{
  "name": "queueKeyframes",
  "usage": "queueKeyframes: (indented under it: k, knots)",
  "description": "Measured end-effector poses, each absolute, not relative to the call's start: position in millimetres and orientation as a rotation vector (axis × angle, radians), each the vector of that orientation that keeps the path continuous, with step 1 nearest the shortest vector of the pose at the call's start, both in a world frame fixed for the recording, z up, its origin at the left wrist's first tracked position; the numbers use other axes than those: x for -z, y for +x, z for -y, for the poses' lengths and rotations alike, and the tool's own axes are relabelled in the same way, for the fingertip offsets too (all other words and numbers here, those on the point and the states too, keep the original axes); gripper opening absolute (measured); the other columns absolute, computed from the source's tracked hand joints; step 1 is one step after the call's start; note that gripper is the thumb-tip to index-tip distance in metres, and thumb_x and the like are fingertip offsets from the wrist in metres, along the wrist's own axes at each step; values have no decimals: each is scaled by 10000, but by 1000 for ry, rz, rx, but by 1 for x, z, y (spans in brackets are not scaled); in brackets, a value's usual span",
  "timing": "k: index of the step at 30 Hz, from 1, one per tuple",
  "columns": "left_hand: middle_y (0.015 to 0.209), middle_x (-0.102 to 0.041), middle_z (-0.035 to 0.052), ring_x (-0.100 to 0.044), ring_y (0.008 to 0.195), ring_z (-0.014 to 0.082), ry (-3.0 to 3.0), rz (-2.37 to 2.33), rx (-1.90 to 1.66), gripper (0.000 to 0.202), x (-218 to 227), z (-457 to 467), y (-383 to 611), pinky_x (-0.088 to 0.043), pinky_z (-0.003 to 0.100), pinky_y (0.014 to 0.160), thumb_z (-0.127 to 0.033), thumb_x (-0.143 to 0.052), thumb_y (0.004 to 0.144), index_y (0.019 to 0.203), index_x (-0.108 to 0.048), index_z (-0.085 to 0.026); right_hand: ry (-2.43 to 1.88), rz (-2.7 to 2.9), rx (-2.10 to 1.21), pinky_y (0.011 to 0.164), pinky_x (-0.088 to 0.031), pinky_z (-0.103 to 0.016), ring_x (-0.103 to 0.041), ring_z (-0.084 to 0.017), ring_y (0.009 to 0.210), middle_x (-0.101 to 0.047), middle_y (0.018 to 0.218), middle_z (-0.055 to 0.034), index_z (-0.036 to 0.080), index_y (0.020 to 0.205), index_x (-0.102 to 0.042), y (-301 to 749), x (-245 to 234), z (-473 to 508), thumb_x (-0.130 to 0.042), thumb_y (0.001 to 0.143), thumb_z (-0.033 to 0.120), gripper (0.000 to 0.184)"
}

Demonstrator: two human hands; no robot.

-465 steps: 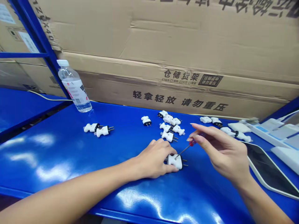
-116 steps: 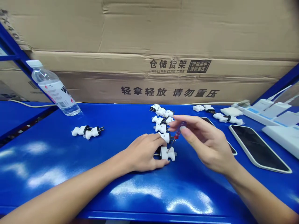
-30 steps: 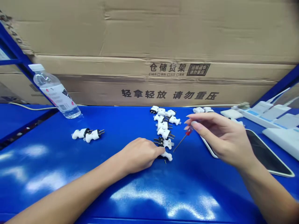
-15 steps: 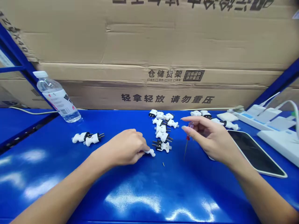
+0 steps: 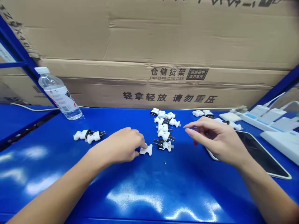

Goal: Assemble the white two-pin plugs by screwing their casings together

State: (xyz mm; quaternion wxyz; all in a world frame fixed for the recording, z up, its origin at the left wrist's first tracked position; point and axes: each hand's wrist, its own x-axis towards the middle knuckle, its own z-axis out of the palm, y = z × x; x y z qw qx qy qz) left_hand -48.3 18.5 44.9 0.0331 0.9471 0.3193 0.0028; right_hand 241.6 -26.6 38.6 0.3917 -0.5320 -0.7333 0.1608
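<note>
My left hand (image 5: 125, 146) rests on the blue table (image 5: 70, 174), fingers curled, pinching a white plug cover (image 5: 146, 150). Just right of it lies the opened plug base (image 5: 163, 145), black inside with prongs showing. A tiny screw (image 5: 165, 163) lies loose in front of them. My right hand (image 5: 216, 140) hovers to the right, fingers bent round a small red-handled screwdriver (image 5: 195, 142), mostly hidden under the fingers. A cluster of several white plugs (image 5: 164, 124) sits behind the opened one.
Two more plugs (image 5: 90, 136) lie at the left, and a water bottle (image 5: 58, 93) leans near the blue post. A phone (image 5: 259, 152) lies under my right wrist. White power strips (image 5: 268, 119) sit far right. Cardboard boxes (image 5: 149, 46) wall the back.
The white cover has come off the plug and my left hand has drawn it leftward. The screw now lies loose. My right hand lifted the screwdriver away and turned it under the fingers.
</note>
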Motion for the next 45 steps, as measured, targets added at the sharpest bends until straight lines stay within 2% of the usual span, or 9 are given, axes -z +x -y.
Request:
queueKeyframes:
  k: [2,6,11,16,23,33,37,42,45]
  knots:
    - [1101,-737,-2,-654,1024,222,2832,-944,101,352,-48,-17,-48,-474,285,856,-143,-737,769,1085,-733,-299,-1423,1921,-445,528,-411,-300,-523,-141,557,-620,731,-18,220,875,-721,239,-37,26,-583,906,476,293]
    - [1123,-717,24,-616,1063,227,2771,-898,-70,240,-43,-16,-35,-469,324,920,-265,-690,874,1112,-712,-238,-1583,2110,-507,537,-404,-287,-515,-150,575,-614,684,-13,218,871,-737,232,-28,20,-566,901,448,289]
    - [1322,-622,67,-553,1198,252,2765,-869,-372,444,-10,-19,-14,-448,388,995,-417,-649,914,1306,-599,-215,-1643,2191,-683,570,-413,-287,-527,-162,607,-611,685,-11,219,945,-741,223,-13,13,-565,898,416,268]
    - [1256,-659,57,-586,1133,237,2764,-919,-400,299,8,-22,-5,-455,376,926,-367,-568,972,1218,-656,-222,-1650,2163,-803,548,-395,-266,-498,-149,597,-581,668,-2,198,921,-711,217,-8,14,-586,890,408,246]
    - [1177,-687,43,-601,1087,244,2721,-971,-321,229,-4,-18,-7,-443,381,872,-333,-589,958,1132,-691,-224,-1609,2183,-823,532,-377,-256,-454,-139,578,-508,630,26,209,899,-675,216,-12,18,-560,900,455,272]
    - [1193,-712,10,-587,1152,215,2628,-816,-376,264,-4,-24,-13,-393,388,999,-165,-589,922,1151,-683,-258,-1679,2214,-927,529,-375,-253,-482,-139,574,-562,625,13,205,817,-712,221,-15,19,-664,813,487,286]
    - [1286,-671,15,-582,1213,190,2569,-705,-420,363,0,-26,-13,-365,380,1085,-100,-561,923,1248,-628,-245,-1588,2168,-1148,497,-346,-236,-463,-120,527,-530,562,41,200,867,-702,222,-18,22,-671,818,502,308]
    - [1450,-539,15,-475,1352,151,2484,-607,-476,453,1,-25,-13,-323,341,1169,-80,-472,937,1349,-547,-251,-1599,2082,-1172,534,-376,-248,-493,-126,556,-520,609,49,208,1023,-674,226,-16,19,-632,857,520,356]
    - [1379,-593,53,-520,1292,179,2560,-699,-583,372,-2,-24,-12,-364,355,1132,-144,-467,953,1301,-578,-213,-1583,2058,-1176,566,-396,-259,-519,-127,591,-524,695,47,221,1164,-621,225,-11,18,-628,867,505,412]
